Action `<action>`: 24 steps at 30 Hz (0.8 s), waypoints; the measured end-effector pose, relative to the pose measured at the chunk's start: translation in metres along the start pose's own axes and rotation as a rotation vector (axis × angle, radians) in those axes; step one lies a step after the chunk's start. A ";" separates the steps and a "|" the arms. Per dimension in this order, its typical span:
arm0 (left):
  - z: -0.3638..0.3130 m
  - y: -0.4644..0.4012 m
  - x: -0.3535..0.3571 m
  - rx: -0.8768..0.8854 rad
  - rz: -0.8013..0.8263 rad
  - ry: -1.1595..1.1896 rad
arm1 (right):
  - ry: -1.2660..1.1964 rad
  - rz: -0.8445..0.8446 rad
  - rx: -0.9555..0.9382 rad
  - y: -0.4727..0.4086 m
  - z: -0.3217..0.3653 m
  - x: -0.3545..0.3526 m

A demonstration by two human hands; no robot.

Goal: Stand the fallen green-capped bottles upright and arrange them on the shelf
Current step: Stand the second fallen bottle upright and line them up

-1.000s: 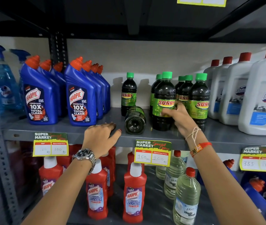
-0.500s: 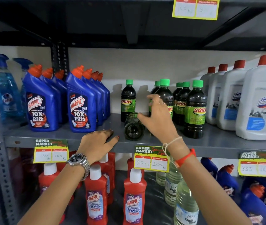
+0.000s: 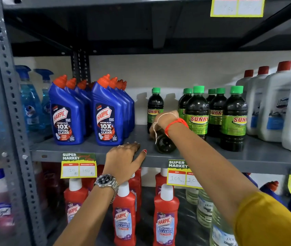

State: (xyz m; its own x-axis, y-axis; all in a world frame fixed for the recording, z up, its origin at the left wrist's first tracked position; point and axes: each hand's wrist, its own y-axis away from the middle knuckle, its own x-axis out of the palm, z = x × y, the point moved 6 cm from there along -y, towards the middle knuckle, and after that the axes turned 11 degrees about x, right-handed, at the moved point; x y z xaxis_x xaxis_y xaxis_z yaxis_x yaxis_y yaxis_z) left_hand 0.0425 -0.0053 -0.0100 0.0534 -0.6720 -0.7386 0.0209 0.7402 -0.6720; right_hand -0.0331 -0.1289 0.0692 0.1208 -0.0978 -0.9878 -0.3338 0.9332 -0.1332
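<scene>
One dark green-capped bottle lies on its side [image 3: 165,145] on the grey shelf [image 3: 91,150], its round base facing me. My right hand [image 3: 160,124] reaches over it and wraps its upper part; the fingers are mostly hidden behind the wrist. A single green-capped bottle [image 3: 155,105] stands behind the hand. Several more green-capped bottles [image 3: 197,112] stand upright to the right in a cluster. My left hand [image 3: 125,158] rests flat on the shelf's front edge, fingers spread, holding nothing.
Blue Harpic bottles [image 3: 66,116] stand in rows on the left, white red-capped jugs [image 3: 272,103] on the right. Price tags [image 3: 78,166] hang on the shelf edge. Red Harpic bottles [image 3: 166,219] and clear bottles fill the shelf below. A metal upright [image 3: 8,103] stands at the left.
My right hand left the upright bottle it was placing, moved left and came down over the fallen bottle. My left hand stayed on the shelf edge. The camera moved closer.
</scene>
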 end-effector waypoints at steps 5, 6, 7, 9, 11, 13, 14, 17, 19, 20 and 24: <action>0.001 0.000 0.001 0.003 0.002 -0.011 | -0.064 0.047 0.074 0.001 -0.014 0.003; 0.001 0.001 0.001 0.003 0.001 -0.012 | -0.027 -0.030 0.110 0.003 -0.017 -0.005; 0.002 0.001 0.002 0.004 0.002 -0.011 | -0.031 -0.104 0.114 0.005 -0.019 -0.012; 0.002 0.000 0.003 0.004 0.005 -0.007 | -0.109 -0.197 0.114 0.007 -0.025 -0.022; 0.003 0.000 0.003 0.002 0.009 -0.002 | -0.296 -0.326 0.080 0.017 -0.030 -0.035; 0.002 0.000 0.003 0.001 0.008 0.005 | -0.502 -0.462 0.000 0.026 -0.033 -0.045; 0.002 0.001 0.003 0.002 0.006 0.008 | -0.589 -0.518 -0.044 0.032 -0.032 -0.050; 0.002 0.000 0.003 0.005 0.019 0.013 | -0.797 -0.604 -0.099 0.041 -0.032 -0.056; 0.002 0.000 0.004 0.002 0.032 0.015 | -0.859 -0.607 -0.114 0.044 -0.030 -0.052; 0.003 0.000 0.004 -0.001 0.036 0.017 | -0.861 -0.592 -0.126 0.044 -0.029 -0.048; 0.003 0.000 0.004 -0.004 0.025 0.014 | -0.866 -0.501 -0.171 0.039 -0.024 -0.020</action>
State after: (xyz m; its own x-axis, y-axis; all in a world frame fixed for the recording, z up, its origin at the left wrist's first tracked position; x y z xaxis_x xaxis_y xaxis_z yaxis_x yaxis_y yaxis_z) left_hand 0.0453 -0.0077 -0.0124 0.0400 -0.6537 -0.7557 0.0160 0.7566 -0.6537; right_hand -0.0704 -0.0990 0.0819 0.8968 -0.1167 -0.4268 -0.1799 0.7851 -0.5926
